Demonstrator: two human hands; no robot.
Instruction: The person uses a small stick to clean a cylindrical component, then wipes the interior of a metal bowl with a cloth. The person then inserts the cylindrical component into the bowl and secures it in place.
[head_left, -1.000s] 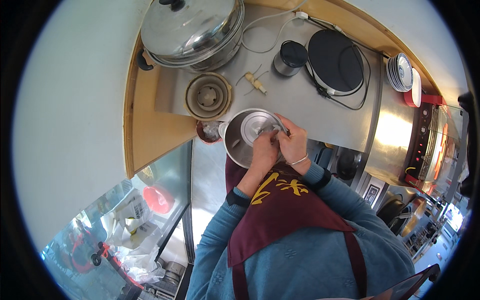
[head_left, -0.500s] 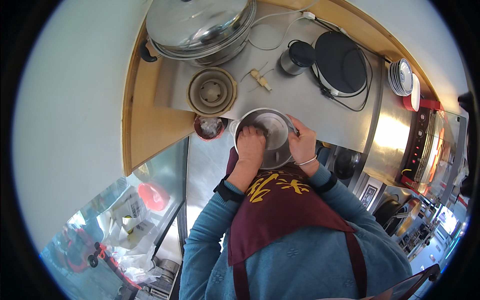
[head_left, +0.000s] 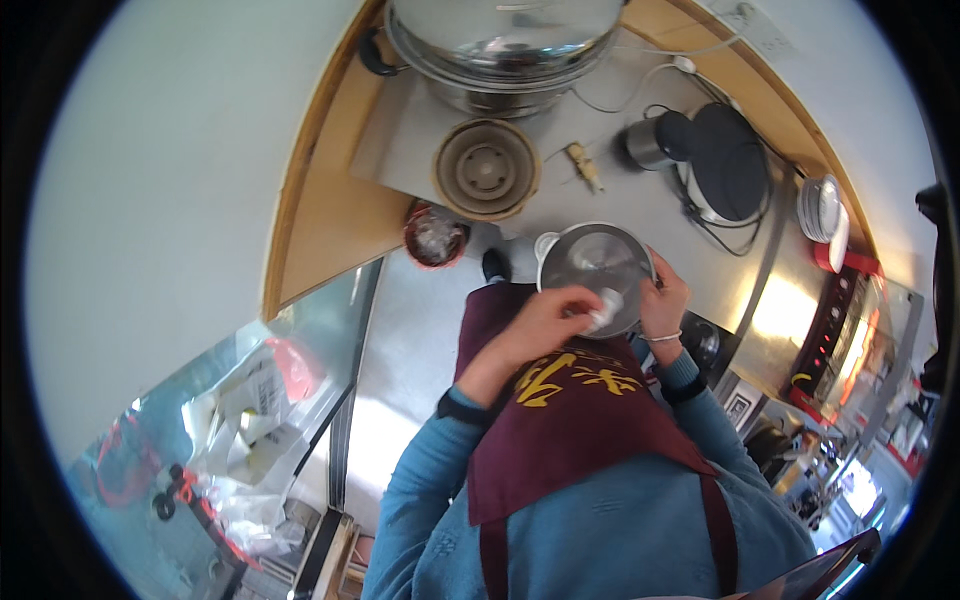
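A round metal pot (head_left: 583, 258) with a pale lug on its left side is held in front of my apron, at the counter's near edge. My right hand (head_left: 663, 302) is closed on the pot's right side, at the rim and handle. Over the pot's near rim, my left hand (head_left: 548, 326) pinches a crumpled white wad (head_left: 606, 309), perhaps tissue or cloth; blur hides its exact kind. The pot's inside looks grey and shiny.
Left of the pot stands a beige ringed vessel (head_left: 487, 172), above a red bin (head_left: 437, 238) holding clear plastic. Behind are a large lidded steamer (head_left: 500, 60), a pale knobbly piece (head_left: 583, 166), a metal canister (head_left: 655, 140) and a black round hotplate (head_left: 727, 165) with its cord.
My left hand has come up from inside the pot to its near rim, and the white wad now shows in its fingers. My right hand still holds the pot. The view has shifted.
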